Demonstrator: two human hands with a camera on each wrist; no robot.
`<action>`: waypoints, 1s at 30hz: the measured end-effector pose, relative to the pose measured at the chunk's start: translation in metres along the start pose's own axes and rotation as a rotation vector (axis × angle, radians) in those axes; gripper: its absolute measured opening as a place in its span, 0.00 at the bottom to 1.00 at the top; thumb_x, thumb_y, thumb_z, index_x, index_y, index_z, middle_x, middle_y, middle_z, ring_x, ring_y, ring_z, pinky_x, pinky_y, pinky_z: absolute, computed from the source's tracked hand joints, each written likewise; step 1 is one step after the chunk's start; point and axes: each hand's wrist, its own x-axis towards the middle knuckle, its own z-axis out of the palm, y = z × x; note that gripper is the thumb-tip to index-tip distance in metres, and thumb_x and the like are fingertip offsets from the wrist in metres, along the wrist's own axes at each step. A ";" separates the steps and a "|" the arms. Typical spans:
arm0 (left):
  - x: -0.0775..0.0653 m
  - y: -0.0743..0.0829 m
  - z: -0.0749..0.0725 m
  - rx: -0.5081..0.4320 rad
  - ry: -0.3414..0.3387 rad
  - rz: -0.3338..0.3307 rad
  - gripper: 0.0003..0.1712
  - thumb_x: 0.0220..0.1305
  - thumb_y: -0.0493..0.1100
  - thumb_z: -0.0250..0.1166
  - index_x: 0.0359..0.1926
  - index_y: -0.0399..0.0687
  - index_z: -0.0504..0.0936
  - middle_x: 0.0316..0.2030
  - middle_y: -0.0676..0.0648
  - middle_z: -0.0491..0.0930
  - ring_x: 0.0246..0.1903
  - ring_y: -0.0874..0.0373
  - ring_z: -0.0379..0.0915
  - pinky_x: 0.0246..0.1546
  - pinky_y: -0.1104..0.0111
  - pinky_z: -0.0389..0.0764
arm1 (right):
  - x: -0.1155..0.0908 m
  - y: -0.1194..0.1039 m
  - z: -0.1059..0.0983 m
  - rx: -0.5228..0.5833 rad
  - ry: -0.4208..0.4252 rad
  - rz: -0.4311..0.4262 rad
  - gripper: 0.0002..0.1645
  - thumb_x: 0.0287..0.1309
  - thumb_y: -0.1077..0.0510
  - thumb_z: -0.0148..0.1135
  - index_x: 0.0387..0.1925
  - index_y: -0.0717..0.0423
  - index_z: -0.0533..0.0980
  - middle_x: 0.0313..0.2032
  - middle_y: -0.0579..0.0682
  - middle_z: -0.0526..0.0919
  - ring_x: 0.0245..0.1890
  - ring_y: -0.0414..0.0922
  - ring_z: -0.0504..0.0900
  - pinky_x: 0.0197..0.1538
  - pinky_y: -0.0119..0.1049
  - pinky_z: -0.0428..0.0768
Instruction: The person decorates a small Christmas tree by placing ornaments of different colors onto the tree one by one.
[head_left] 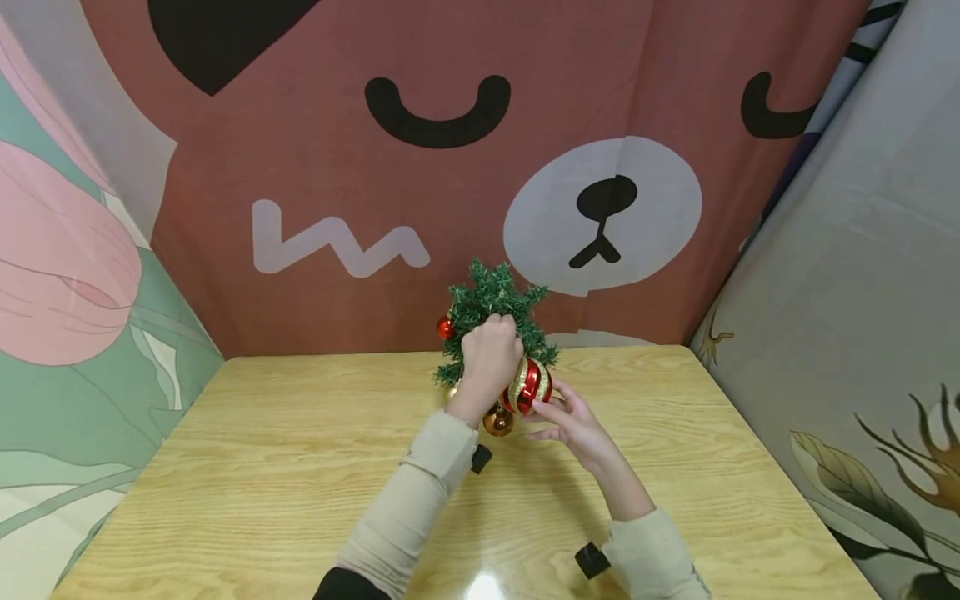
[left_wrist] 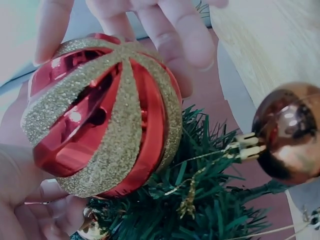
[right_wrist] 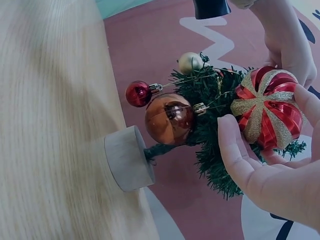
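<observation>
A large red bauble (left_wrist: 107, 120) with glittery gold stripes is between both hands, in front of a small green Christmas tree (head_left: 491, 292). My left hand (head_left: 491, 358) reaches over the tree with curled fingers, at the bauble's upper end; its fingertips are hidden in the head view. From the right, my right hand (head_left: 573, 421) holds the bauble, thumb on one side and fingers on the other. Close below hangs a shiny copper ball (right_wrist: 170, 119). A small red ball (right_wrist: 138, 94) and a pale gold ball (right_wrist: 190, 63) also hang on the tree.
The tree's round grey base (right_wrist: 130, 158) stands on the wood-grain table (head_left: 300, 467), near its back edge. Behind the table hangs a brown cloth (head_left: 330, 158) printed with a bear. Patterned cloths hang at left and right.
</observation>
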 end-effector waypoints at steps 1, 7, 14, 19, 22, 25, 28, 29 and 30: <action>-0.001 0.000 0.000 -0.006 0.003 -0.001 0.09 0.53 0.43 0.64 0.21 0.45 0.76 0.16 0.51 0.68 0.06 0.63 0.56 0.06 0.74 0.56 | 0.000 0.001 0.000 -0.003 -0.002 -0.003 0.31 0.61 0.64 0.49 0.61 0.67 0.50 0.43 0.55 0.75 0.36 0.46 0.79 0.40 0.48 0.77; -0.009 -0.002 -0.004 -0.051 0.037 -0.008 0.07 0.53 0.44 0.65 0.30 0.44 0.81 0.19 0.50 0.73 0.07 0.63 0.58 0.06 0.75 0.59 | -0.003 0.003 0.000 0.000 0.002 -0.026 0.31 0.60 0.66 0.49 0.62 0.66 0.50 0.43 0.55 0.73 0.38 0.48 0.78 0.41 0.49 0.76; -0.022 -0.008 -0.008 -0.159 0.034 -0.050 0.11 0.55 0.45 0.63 0.36 0.44 0.83 0.25 0.48 0.78 0.09 0.63 0.61 0.07 0.75 0.59 | -0.005 0.002 0.000 0.011 0.046 -0.031 0.31 0.61 0.68 0.48 0.62 0.67 0.49 0.46 0.58 0.70 0.41 0.47 0.76 0.46 0.56 0.70; -0.038 -0.016 -0.015 -0.230 0.055 -0.046 0.10 0.55 0.45 0.64 0.35 0.45 0.83 0.28 0.48 0.80 0.10 0.64 0.63 0.08 0.77 0.60 | -0.010 0.002 -0.002 -0.054 0.127 -0.019 0.30 0.60 0.66 0.49 0.62 0.67 0.53 0.52 0.66 0.66 0.44 0.46 0.75 0.48 0.48 0.72; -0.050 -0.022 -0.018 -0.265 0.067 -0.031 0.09 0.53 0.44 0.65 0.33 0.43 0.83 0.27 0.48 0.80 0.14 0.62 0.69 0.11 0.75 0.66 | -0.016 0.002 -0.005 -0.139 0.175 -0.022 0.29 0.61 0.64 0.50 0.61 0.68 0.56 0.54 0.67 0.65 0.48 0.49 0.72 0.48 0.45 0.73; -0.060 -0.026 -0.018 -0.299 0.090 -0.015 0.08 0.52 0.42 0.65 0.32 0.42 0.83 0.26 0.47 0.80 0.17 0.60 0.73 0.14 0.73 0.70 | -0.021 0.002 -0.006 -0.243 0.216 -0.033 0.28 0.60 0.63 0.52 0.60 0.69 0.58 0.53 0.66 0.67 0.50 0.53 0.70 0.48 0.44 0.73; -0.070 -0.027 -0.017 -0.320 0.113 0.002 0.07 0.52 0.41 0.66 0.31 0.42 0.83 0.26 0.47 0.80 0.19 0.59 0.74 0.14 0.74 0.70 | -0.025 0.002 -0.006 -0.336 0.245 -0.056 0.27 0.60 0.63 0.53 0.58 0.71 0.60 0.51 0.66 0.68 0.50 0.54 0.69 0.47 0.44 0.73; -0.073 -0.027 -0.017 -0.326 0.119 0.006 0.07 0.51 0.41 0.66 0.31 0.42 0.84 0.26 0.47 0.80 0.18 0.60 0.74 0.13 0.74 0.68 | -0.027 0.002 -0.006 -0.362 0.252 -0.065 0.27 0.59 0.63 0.53 0.57 0.72 0.61 0.50 0.66 0.69 0.49 0.54 0.70 0.47 0.43 0.74; -0.077 -0.027 -0.016 -0.332 0.124 0.012 0.07 0.51 0.41 0.66 0.31 0.42 0.84 0.26 0.47 0.80 0.19 0.60 0.74 0.13 0.75 0.68 | -0.028 0.002 -0.005 -0.384 0.258 -0.076 0.27 0.59 0.63 0.53 0.57 0.72 0.61 0.50 0.66 0.70 0.48 0.53 0.70 0.46 0.42 0.74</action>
